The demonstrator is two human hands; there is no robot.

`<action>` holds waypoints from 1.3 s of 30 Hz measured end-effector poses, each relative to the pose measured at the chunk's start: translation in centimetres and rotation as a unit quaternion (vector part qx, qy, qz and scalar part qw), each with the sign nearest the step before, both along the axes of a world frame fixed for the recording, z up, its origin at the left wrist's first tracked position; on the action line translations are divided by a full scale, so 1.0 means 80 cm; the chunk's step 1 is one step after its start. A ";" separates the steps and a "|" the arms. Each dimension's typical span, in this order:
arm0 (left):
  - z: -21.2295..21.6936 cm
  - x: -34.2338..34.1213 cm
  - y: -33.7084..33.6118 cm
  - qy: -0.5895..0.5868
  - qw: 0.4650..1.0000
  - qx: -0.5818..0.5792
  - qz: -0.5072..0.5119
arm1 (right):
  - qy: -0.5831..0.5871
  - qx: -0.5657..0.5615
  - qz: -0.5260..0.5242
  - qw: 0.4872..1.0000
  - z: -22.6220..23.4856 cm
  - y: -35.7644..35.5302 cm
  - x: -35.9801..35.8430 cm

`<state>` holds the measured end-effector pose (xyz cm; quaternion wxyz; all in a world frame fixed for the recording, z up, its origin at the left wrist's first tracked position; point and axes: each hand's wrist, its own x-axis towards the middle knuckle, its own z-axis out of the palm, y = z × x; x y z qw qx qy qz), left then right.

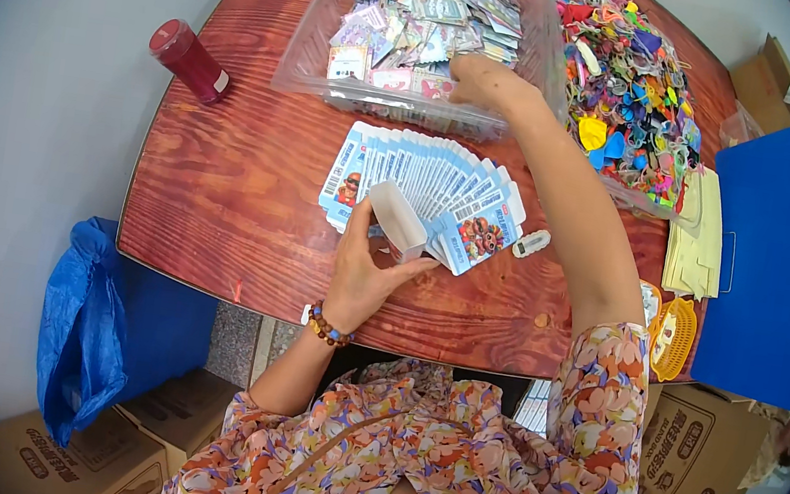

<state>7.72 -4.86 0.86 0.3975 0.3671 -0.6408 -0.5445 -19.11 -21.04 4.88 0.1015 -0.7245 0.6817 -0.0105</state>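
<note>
The person's left hand [362, 278] was closed around a small box [397, 219], thumb on one side and fingers on the other. The box was white inside, and its open end tipped up. It was at the near edge of a big fan of flat cartons [435, 177], all blue and white with cartoon pictures. A string of beads [328, 327] went round the left wrist.

The right hand [488, 86] was well apart from the left, past the far side of the fan. It was down in a clear bin [305, 58] full of shiny little packets [428, 9]. I couldn't tell if its fingers were pinching one.

A little white gadget [531, 244] lay just right of the fan. Farther right and back sat a heap of bright toys [629, 88]. Yellow sheets [694, 239] and a yellow basket [674, 339] were well to the fan's right. A red jar [189, 61] was left of the fan, farther back. The fan lay on a shiny reddish wooden table [212, 181].
</note>
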 end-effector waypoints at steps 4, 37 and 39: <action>0.001 0.003 -0.005 0.005 1.000 0.013 -0.002 | 0.018 0.053 -0.023 0.998 0.005 0.005 -0.008; 0.023 -0.096 0.037 -0.169 0.935 -0.311 -0.030 | -0.241 -0.381 -0.182 0.874 0.048 0.352 0.045; 0.024 -0.099 0.038 -0.176 0.935 -0.307 -0.032 | -0.103 -0.366 -0.103 0.919 0.047 0.362 0.039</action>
